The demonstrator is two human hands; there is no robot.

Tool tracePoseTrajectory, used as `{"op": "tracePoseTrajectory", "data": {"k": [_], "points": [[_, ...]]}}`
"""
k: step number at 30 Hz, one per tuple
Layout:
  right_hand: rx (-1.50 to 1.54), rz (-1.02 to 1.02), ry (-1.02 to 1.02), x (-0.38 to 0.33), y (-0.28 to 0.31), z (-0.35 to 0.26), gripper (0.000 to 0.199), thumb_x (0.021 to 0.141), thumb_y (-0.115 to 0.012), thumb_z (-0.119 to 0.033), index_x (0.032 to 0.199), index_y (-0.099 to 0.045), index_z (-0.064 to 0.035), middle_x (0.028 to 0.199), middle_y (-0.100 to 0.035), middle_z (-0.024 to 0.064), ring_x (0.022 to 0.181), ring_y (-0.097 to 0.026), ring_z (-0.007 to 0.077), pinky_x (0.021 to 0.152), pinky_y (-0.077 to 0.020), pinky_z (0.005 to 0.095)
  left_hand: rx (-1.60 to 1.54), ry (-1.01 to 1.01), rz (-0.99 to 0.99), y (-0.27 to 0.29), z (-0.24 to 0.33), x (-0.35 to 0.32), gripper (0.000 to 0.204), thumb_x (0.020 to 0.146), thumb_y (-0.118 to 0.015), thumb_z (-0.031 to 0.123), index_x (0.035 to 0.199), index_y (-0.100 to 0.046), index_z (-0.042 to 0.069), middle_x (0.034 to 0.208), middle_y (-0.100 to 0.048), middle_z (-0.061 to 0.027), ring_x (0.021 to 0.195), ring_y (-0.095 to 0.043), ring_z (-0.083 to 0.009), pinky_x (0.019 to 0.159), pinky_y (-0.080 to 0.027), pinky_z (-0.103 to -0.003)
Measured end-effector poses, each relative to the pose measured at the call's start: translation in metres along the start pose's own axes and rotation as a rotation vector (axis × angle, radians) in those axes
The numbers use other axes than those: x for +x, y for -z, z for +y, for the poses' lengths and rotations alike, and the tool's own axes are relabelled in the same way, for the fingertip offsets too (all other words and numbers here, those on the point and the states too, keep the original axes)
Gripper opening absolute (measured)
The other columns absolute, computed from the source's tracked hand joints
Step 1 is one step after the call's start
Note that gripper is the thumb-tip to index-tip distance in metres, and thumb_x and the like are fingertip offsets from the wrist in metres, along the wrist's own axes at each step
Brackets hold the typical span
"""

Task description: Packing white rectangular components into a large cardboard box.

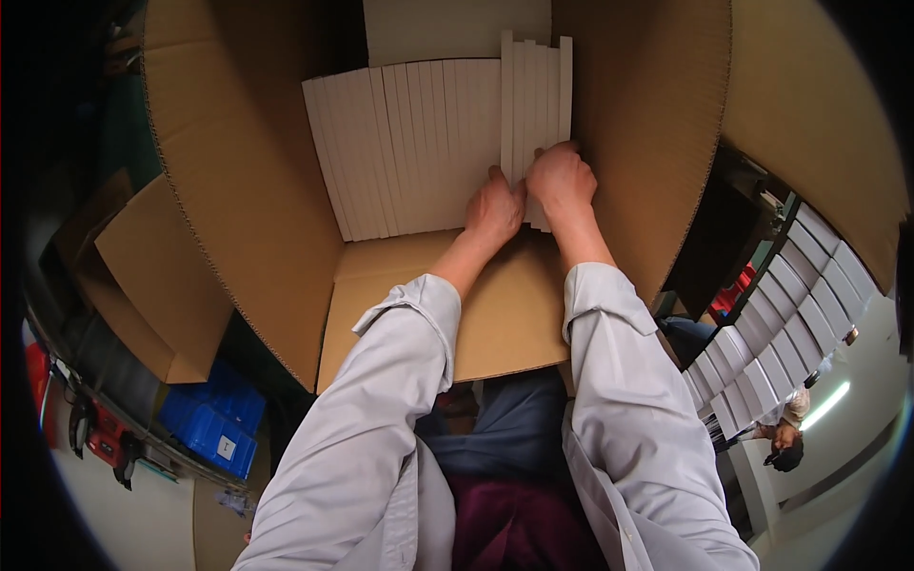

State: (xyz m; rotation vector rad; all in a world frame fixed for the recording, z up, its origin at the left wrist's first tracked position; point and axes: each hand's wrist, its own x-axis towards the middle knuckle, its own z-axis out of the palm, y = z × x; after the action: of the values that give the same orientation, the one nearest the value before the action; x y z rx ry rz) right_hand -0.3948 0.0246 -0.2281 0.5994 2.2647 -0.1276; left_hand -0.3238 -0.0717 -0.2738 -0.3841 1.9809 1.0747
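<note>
Inside a large open cardboard carton (647, 114), thin white flat boxes (419, 143) stand on edge, packed side by side in a row. At the row's right end, a group of the white flat boxes (535, 95) sticks up a little above the others, with uneven tops. My left hand (495, 207) is closed at the near end of this group, thumb pointing up along it. Just right of it, my right hand (562, 179) has its fingers bent around the same group, close to the carton's right wall. My fingertips are partly hidden.
Behind the row lies another white surface (457, 29). Outside the carton are an open cardboard box (162, 276), a blue plastic bin (214, 419) and a red and black tool (105, 438) at left. Stacked white boxes (781, 324) and another person (788, 438) are at right.
</note>
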Motion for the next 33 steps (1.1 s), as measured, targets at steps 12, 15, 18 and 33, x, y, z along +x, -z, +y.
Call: {"op": "tracePoseTrajectory", "data": {"k": [12, 15, 18, 33], "points": [[-0.076, 0.165, 0.106, -0.011, 0.001, -0.007, 0.072, 0.09, -0.068, -0.029, 0.135, -0.035, 0.0165, 0.115, -0.063, 0.0296, 0.104, -0.069, 0.0406, 0.087, -0.0574, 0.0464, 0.036, -0.038, -0.058, -0.006, 0.0, 0.003, 0.037, 0.096, -0.055, 0.026, 0.116, -0.051, -0.005, 0.106, -0.067, -0.0331, 0.103, -0.065, -0.0484, 0.087, -0.052, -0.055], [-0.038, 0.125, 0.102, 0.006, -0.017, 0.003, 0.065, 0.089, -0.069, -0.026, 0.131, -0.039, 0.0138, 0.118, -0.06, 0.0296, 0.104, -0.069, 0.0409, 0.086, -0.0578, 0.0471, 0.028, -0.078, -0.067, -0.009, 0.003, 0.003, 0.03, 0.094, -0.055, 0.02, 0.113, -0.053, -0.003, 0.106, -0.067, -0.0312, 0.103, -0.065, -0.0482, 0.086, -0.052, -0.055], [-0.032, 0.164, 0.104, 0.023, -0.033, 0.009, 0.056, 0.088, -0.068, -0.024, 0.125, -0.044, 0.0106, 0.118, -0.061, 0.0283, 0.102, -0.069, 0.0404, 0.085, -0.0585, 0.0468, 0.021, -0.119, -0.043, -0.013, 0.001, 0.007, 0.027, 0.093, -0.056, 0.018, 0.111, -0.054, -0.002, 0.105, -0.068, -0.0299, 0.102, -0.065, -0.0479, 0.086, -0.052, -0.055], [-0.077, 0.153, 0.107, 0.057, -0.024, 0.003, 0.048, 0.083, -0.07, -0.029, 0.115, -0.06, 0.006, 0.104, -0.073, 0.0222, 0.099, -0.073, 0.0327, 0.081, -0.06, 0.0437, -0.147, -0.152, 0.231, -0.017, -0.019, 0.041, 0.026, 0.091, -0.056, 0.017, 0.112, -0.064, 0.003, 0.104, -0.07, -0.0234, 0.101, -0.066, -0.0437, 0.087, -0.053, -0.05]]}}
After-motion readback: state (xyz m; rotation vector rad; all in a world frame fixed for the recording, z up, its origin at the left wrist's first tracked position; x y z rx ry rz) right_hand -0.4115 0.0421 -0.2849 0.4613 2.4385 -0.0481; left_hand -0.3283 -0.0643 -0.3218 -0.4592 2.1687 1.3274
